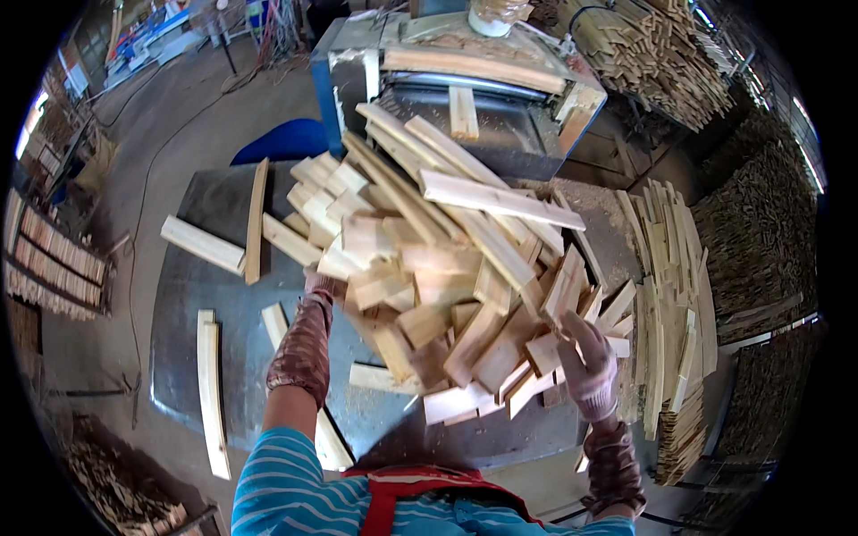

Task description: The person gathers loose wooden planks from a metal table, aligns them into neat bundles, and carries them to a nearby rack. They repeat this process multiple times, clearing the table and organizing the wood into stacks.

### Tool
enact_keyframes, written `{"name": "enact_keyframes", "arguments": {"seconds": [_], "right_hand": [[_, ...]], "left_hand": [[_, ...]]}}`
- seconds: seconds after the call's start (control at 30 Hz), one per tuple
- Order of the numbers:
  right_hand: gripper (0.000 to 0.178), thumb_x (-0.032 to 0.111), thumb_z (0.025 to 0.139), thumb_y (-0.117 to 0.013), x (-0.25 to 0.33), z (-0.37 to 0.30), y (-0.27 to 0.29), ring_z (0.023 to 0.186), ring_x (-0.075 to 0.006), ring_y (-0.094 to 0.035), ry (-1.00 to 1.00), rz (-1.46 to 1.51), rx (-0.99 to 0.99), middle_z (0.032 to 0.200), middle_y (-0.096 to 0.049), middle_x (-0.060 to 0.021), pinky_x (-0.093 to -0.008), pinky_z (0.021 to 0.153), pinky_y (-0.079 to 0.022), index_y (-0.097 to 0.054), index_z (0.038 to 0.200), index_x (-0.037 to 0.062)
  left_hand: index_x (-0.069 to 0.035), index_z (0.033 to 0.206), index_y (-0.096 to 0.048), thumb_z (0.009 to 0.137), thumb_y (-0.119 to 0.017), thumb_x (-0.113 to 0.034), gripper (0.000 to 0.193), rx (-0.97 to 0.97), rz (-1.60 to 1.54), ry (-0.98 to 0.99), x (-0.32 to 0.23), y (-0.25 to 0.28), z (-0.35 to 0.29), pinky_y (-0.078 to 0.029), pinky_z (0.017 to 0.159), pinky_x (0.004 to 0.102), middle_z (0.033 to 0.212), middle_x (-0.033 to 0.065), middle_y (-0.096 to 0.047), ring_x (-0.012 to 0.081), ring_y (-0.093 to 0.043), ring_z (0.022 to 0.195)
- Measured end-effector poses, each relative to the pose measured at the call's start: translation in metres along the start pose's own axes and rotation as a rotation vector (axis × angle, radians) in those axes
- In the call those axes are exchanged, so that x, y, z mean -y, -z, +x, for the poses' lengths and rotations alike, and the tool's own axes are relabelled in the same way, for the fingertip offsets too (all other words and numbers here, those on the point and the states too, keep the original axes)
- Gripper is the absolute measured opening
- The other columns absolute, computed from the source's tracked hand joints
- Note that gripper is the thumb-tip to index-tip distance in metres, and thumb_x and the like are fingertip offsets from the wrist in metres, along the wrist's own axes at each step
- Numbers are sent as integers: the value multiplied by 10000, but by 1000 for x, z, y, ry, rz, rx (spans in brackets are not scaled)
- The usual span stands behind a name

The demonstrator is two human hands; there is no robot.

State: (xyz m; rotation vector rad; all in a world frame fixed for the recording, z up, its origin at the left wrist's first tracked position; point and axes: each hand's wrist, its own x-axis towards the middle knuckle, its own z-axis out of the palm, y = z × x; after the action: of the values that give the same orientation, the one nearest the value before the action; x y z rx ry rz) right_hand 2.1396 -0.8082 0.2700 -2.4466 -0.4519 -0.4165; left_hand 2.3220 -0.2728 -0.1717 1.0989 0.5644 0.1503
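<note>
A large heap of pale wooden boards and short blocks (442, 272) lies jumbled on a dark metal table (192, 375). Its middle is smeared by motion. My left hand (323, 284), in a glove with a patterned brown sleeve cover, reaches into the heap's left side against the short blocks; its fingers are hidden there. At the right edge of the heap is my gloved right hand (590, 368), fingers apart and slightly bent, with the tips by the ends of several blocks. I see no piece clearly gripped in it.
Loose boards (212, 393) lie on the table's left part. Beyond the heap stands a boxy machine (357, 76) with a roller and a board (463, 112) in its opening. Long strips (666, 295) are stacked at the right. More timber piles (652, 54) and a floor cable surround the table.
</note>
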Motion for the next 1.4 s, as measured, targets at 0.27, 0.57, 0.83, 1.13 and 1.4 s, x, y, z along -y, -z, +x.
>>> {"name": "enact_keyframes", "arguments": {"seconds": [0.27,0.57,0.83,1.13,1.4], "right_hand": [[860,508,875,-611,5,173,-89,1181,-308,-617,-543,-518,980,1313,-626,-168,-392,1008,-504,-268,1562,120],[831,379,832,-685,-6,167,-74,1174,-319,-621,-480,32,834,1278,-636,-196,-379,986,-506,-346,1546,122],[780,194,786,-720,44,98,12,935,-151,-614,-706,647,596,1119,-665,-120,-281,844,-494,-431,1479,-19],[808,212,727,-722,82,162,-9,1078,-236,-623,-334,303,560,1236,-636,-192,-333,971,-475,-451,1445,-39],[669,318,738,-694,55,298,-220,1043,-406,-658,-84,-170,774,1144,-672,-253,-433,909,-505,-556,1329,39]], "left_hand": [[-74,1388,-363,824,-703,-291,693,-150,-163,35,14,-31,20,-490,989,425,1306,165,-568,318,-568,1173],[-114,1416,-191,794,-722,-87,819,-155,-70,-49,-25,-13,48,-494,1007,426,1363,148,-475,290,-529,1194],[-109,1420,-160,741,-739,20,902,-269,168,-264,-44,-50,39,-484,1001,462,1340,218,-442,311,-495,1222],[-110,1474,-283,610,-801,-168,1009,-742,534,-288,-141,-64,-43,-466,1031,456,1298,259,-584,424,-591,1184],[-23,1337,-358,637,-762,-112,813,-755,550,-630,-270,-30,-34,-505,912,461,1127,270,-593,392,-616,1051]]}}
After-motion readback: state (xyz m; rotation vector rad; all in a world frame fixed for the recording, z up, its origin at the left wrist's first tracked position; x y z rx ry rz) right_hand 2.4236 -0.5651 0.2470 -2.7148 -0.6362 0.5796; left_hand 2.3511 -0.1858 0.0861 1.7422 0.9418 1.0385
